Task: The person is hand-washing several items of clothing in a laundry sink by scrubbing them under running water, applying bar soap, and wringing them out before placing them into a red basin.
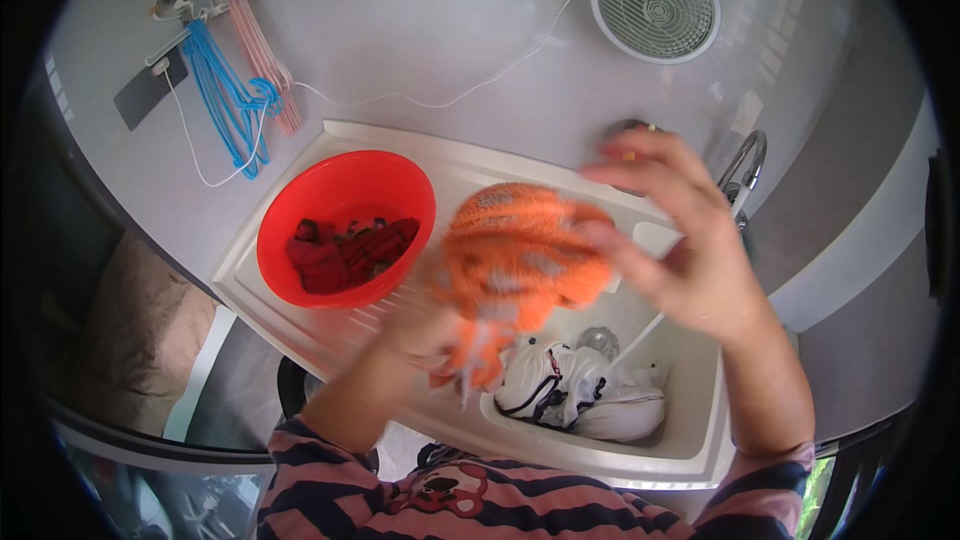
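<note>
My left hand (427,322) grips a bunched orange and grey cloth (525,255), blurred and held up over the edge between the drainboard and the basin; most of its fingers are hidden by the cloth. Raised to the right of the cloth, my right hand (675,240) has its fingers spread and holds nothing. Its fingertips are near the cloth's right side. Below, in the sink basin (697,420), lie white fabric items with dark trim (555,382). A red plastic basin (346,157) on the drainboard contains dark red cloth (330,259).
A curved metal faucet (754,157) stands at the basin's right. Blue hangers (225,97) and pink hangers (259,52) hang from a wall rack at the left, with a white cable (442,105) along the wall. A round grey strainer (656,6) is on the back wall.
</note>
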The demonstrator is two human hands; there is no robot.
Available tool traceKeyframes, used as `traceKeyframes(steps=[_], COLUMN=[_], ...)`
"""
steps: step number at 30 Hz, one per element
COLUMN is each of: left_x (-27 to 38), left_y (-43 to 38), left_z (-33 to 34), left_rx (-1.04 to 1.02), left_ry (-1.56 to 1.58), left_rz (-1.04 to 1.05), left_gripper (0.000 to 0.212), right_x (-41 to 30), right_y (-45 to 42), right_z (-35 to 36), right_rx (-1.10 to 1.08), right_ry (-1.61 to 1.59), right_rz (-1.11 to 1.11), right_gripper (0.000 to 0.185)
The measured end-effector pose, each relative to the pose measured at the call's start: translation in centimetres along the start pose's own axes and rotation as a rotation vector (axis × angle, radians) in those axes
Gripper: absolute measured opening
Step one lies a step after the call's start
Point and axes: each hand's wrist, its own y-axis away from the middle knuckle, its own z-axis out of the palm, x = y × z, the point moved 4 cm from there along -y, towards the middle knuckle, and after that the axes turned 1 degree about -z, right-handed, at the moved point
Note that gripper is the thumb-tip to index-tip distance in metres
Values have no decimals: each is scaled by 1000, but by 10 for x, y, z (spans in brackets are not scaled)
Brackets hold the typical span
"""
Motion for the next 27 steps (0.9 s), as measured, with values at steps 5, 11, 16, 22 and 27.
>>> traceKeyframes(steps=[5,11,16,22,27], left_x=[141,208,106,-15,-148], left_y=[47,8,-32,-51,-33], left_z=[-98,-150,-227,-116,-35], left_rx=[273,540,310,-148,-657], left_ry=[-777,-1390,-1567,-1143,-751], left_rz=[470,477,-143,-310,-724], left_gripper=[32,33,77,65,52], right_x=[68,107,114,132,174], right_y=[95,219,255,269,279], right_z=[-35,-39,-27,-28,-44], right_rx=[-235,-432,-382,-507,-392], right_ry=[-198,-185,-295,-142,-39], right_rz=[626,1098,1163,1207,1184], right_gripper=[27,28,30,31,39])
